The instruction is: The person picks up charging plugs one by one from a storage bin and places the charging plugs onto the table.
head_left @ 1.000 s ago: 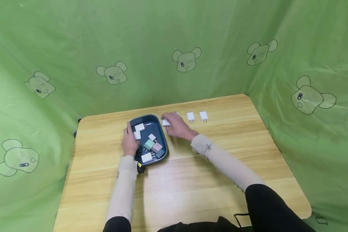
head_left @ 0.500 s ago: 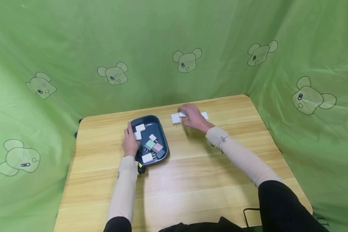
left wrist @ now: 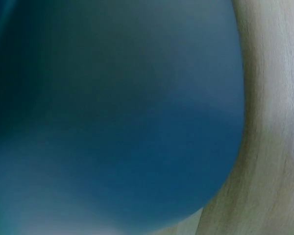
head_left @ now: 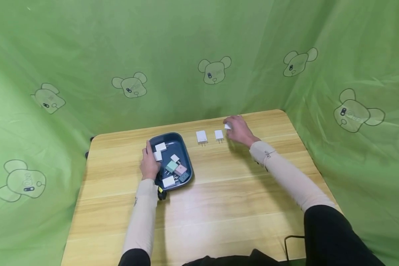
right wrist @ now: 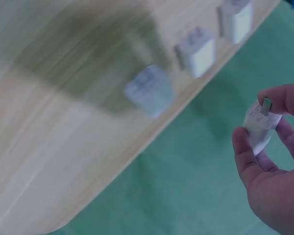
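My left hand (head_left: 149, 164) grips the left wall of a dark blue tray (head_left: 187, 157), its thumb along the rim. Close up and blurred, the tray's blue surface (left wrist: 176, 147) fills most of the left wrist view. My right hand (head_left: 240, 131) pinches a white charger plug (right wrist: 260, 128) between thumb and fingers, one metal prong showing. To its left, a larger white charger (head_left: 201, 137) and a smaller white charger (head_left: 219, 135) lie in a row, prongs towards me. A third table charger (right wrist: 153, 91) shows in the right wrist view; the hand hides it from the head camera.
Inside the tray lie several chargers: white ones (head_left: 168, 181), a green one (head_left: 171, 166), a pink one (head_left: 180, 169) and a dark blue one (head_left: 183, 176). A black object with a yellow mark (head_left: 161, 193) is by the left wrist. Green curtain (head_left: 173, 48) surrounds the wooden table (head_left: 216, 207).
My right hand has moved right along the row, from beside the tray to the row's right end, carrying the white charger. The left hand and tray have stayed put.
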Demonstrator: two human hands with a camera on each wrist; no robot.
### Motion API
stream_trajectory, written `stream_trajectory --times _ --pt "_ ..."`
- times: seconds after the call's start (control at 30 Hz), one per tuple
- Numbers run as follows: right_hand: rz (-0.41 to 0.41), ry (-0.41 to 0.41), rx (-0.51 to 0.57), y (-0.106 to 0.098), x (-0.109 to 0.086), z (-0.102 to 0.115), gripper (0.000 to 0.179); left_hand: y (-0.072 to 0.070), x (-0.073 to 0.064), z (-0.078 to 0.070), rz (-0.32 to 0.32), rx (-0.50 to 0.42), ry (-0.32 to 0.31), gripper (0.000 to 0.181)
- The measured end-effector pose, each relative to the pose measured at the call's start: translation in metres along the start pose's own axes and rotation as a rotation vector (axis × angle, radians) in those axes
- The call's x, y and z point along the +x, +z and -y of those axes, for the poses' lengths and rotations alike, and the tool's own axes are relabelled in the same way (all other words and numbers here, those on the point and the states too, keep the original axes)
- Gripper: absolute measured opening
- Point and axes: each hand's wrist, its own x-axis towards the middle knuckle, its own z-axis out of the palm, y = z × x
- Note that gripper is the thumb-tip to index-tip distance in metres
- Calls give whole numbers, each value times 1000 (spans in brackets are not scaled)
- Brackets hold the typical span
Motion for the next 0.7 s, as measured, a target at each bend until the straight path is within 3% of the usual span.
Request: stream_trajectory --times 0.3,0.7 --pt "27 65 -67 -2 -1 -41 53 -1 0 1 -2 -1 8 110" --pt "28 81 -114 -5 -5 -73 52 -2 2 1 7 8 -4 111"
